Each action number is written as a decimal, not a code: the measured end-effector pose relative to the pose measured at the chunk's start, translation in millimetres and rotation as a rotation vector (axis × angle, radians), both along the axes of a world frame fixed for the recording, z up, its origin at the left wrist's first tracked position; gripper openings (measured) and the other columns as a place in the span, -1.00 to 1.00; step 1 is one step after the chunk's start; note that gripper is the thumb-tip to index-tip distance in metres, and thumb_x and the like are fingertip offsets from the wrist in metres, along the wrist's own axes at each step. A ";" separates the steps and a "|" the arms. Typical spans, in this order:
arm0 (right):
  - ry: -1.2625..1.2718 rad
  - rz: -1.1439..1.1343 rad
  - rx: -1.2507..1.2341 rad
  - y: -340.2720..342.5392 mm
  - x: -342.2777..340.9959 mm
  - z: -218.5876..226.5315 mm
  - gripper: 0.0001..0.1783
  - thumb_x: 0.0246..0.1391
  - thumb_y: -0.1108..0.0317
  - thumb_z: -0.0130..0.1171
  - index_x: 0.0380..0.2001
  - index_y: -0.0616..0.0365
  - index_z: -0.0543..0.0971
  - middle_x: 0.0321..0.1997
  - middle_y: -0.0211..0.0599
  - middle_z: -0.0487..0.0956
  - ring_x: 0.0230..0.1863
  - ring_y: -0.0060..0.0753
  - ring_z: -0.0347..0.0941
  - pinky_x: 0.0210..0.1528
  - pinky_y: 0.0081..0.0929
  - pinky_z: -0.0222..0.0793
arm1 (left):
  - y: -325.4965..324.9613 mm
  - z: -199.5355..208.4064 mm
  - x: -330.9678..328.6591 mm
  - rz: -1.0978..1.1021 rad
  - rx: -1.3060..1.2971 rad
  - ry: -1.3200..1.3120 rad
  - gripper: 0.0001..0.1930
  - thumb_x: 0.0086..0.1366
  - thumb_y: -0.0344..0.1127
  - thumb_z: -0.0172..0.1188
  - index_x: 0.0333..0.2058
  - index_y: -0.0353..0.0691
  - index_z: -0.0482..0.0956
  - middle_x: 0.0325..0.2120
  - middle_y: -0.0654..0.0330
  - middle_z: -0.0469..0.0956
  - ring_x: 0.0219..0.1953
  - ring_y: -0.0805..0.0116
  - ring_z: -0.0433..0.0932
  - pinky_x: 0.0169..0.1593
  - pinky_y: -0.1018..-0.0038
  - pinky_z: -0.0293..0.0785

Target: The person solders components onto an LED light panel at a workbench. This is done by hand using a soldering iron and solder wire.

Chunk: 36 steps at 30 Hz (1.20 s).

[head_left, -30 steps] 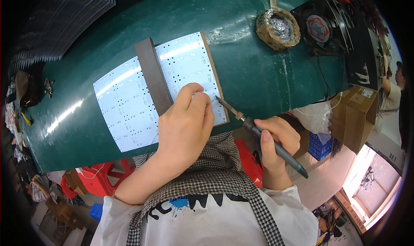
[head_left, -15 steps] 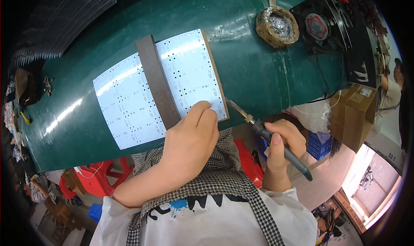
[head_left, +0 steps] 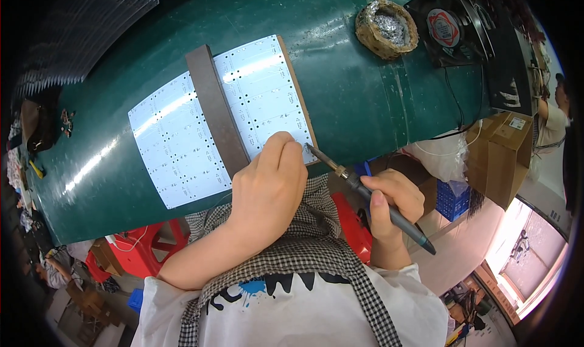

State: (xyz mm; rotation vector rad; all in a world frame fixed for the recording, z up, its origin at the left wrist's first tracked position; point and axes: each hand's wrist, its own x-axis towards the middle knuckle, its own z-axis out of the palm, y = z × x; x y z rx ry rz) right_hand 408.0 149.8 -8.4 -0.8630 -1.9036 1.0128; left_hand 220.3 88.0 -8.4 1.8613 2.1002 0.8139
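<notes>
A white circuit board panel with rows of small holes and pads lies on a brown backing board. Across it rests a dark brown bar. My left hand is closed over the panel's near right part, fingertips bent down onto it; whatever they pinch is hidden. In my right hand is a soldering iron with a dark handle, held like a pen. Its tip meets the panel near the right edge, just right of my left fingertips.
On the green table, a crusted round pot of silvery metal stands at the far right, beside a black fan. Stacked thin grey sheets rise at far left. A cardboard box and a red stool stand below table level.
The soldering iron's tip has moved left and slightly down, from beside the panel's edge onto the panel. My left hand has shifted only slightly, staying at the same corner.
</notes>
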 end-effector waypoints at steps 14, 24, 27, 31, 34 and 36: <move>-0.020 0.000 0.011 -8.6 5.0 1.4 -0.81 -0.19 0.45 0.15 -0.46 0.36 0.60 -0.64 -0.16 0.53 -0.66 -0.30 0.45 -0.58 -0.49 0.34 | -3.9 0.6 -1.0 0.015 -0.073 0.012 -0.84 -0.02 -0.54 0.19 -0.40 -0.23 0.55 -0.24 0.18 0.47 -0.62 0.35 0.52 -0.58 0.43 0.46; 0.019 -0.081 0.014 -12.4 5.6 2.5 -0.81 -0.16 0.46 0.13 -0.46 0.40 0.59 -0.62 -0.17 0.53 -0.65 -0.32 0.43 -0.56 -0.49 0.33 | -1.4 7.8 -8.3 0.028 -0.073 -0.166 -0.92 0.13 -0.48 0.15 -0.42 -0.26 0.42 -0.35 0.20 0.47 -0.52 0.19 0.55 -0.51 0.37 0.48; 0.013 -0.092 0.025 -12.0 5.9 2.9 -0.80 -0.14 0.46 0.13 -0.45 0.40 0.58 -0.62 -0.18 0.52 -0.64 -0.35 0.42 -0.55 -0.50 0.32 | -1.8 8.9 -10.5 0.005 -0.070 -0.221 -0.90 0.12 -0.47 0.16 -0.40 -0.28 0.42 -0.34 0.18 0.48 -0.50 0.15 0.55 -0.48 0.34 0.49; 0.033 -0.131 0.041 -12.9 8.9 9.0 -0.81 -0.10 0.45 0.12 -0.42 0.37 0.58 -0.60 -0.19 0.52 -0.61 -0.36 0.42 -0.53 -0.52 0.30 | -5.1 16.7 -12.2 -0.015 -0.096 -0.225 -0.91 0.13 -0.46 0.16 -0.40 -0.25 0.42 -0.31 0.18 0.50 -0.49 0.13 0.55 -0.46 0.33 0.49; -0.071 -0.210 0.238 9.3 -0.7 9.6 -0.82 -0.08 0.50 0.10 -0.36 0.33 0.59 -0.53 -0.18 0.54 -0.55 -0.33 0.43 -0.46 -0.49 0.35 | -2.7 16.0 -18.1 -0.011 -0.114 -0.246 -0.92 0.14 -0.46 0.14 -0.39 -0.21 0.43 -0.30 0.18 0.51 -0.48 0.10 0.55 -0.45 0.29 0.48; -0.016 -0.320 0.317 28.3 -5.4 -1.1 -0.75 -0.10 0.50 0.20 -0.26 0.30 0.58 -0.43 -0.16 0.54 -0.45 -0.30 0.45 -0.37 -0.46 0.39 | -5.0 20.8 -23.8 -0.013 -0.182 -0.376 -0.89 0.12 -0.52 0.16 -0.38 -0.24 0.41 -0.33 0.14 0.49 -0.52 0.11 0.53 -0.48 0.32 0.44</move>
